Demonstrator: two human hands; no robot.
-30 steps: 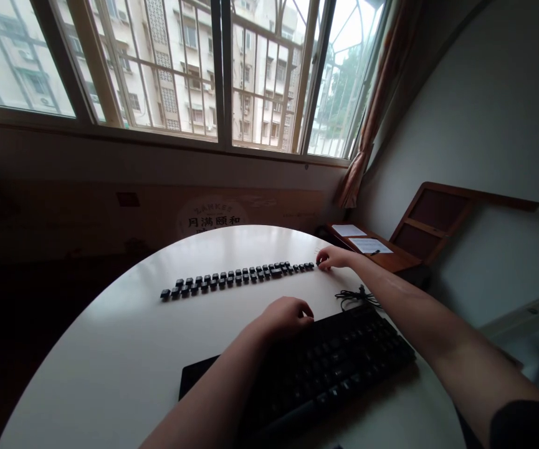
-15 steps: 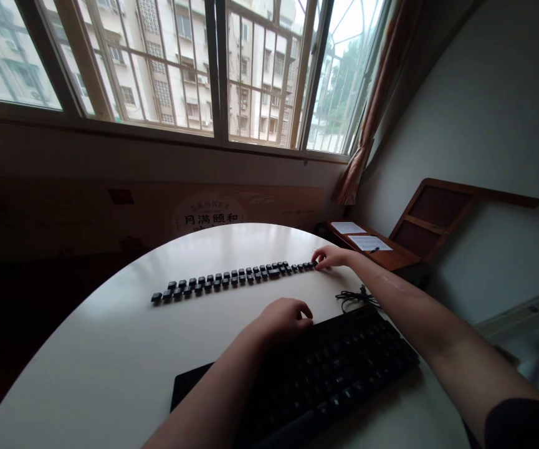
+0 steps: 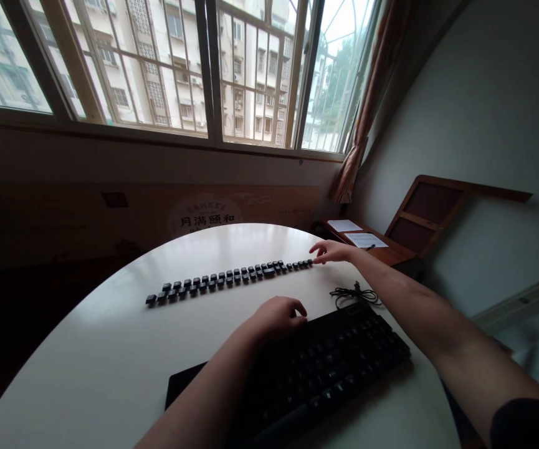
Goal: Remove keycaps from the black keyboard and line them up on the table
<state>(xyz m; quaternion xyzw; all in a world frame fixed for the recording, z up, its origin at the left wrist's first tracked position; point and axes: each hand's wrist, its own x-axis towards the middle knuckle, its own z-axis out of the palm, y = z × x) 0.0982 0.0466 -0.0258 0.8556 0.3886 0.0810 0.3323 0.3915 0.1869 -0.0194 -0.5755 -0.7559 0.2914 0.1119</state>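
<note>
Black keycaps (image 3: 221, 282) lie in two rows across the white round table, narrowing to a single row at the right. Just past the right end of that line is my right hand (image 3: 328, 251), its fingers apart and nothing seen between them. One fingertip is close to the last keycap; whether they touch I cannot tell. My left hand (image 3: 278, 315) rests at the far edge of a black keyboard (image 3: 344, 362), loosely curved with a gap between thumb and finger, holding nothing visible. My left forearm hides part of the keyboard.
A bundled black cable (image 3: 356, 293) lies behind the keyboard. The white table (image 3: 86, 349) has a curved edge. Beyond it at right stands a wooden chair (image 3: 425, 215) with paper sheets (image 3: 366, 241) and a pen. A printed box (image 3: 250, 209) is below the barred window.
My right hand has loosened at the last keycap and lifted slightly, its fingers spreading. My left hand stays on the keyboard. The whole view has shifted a little.
</note>
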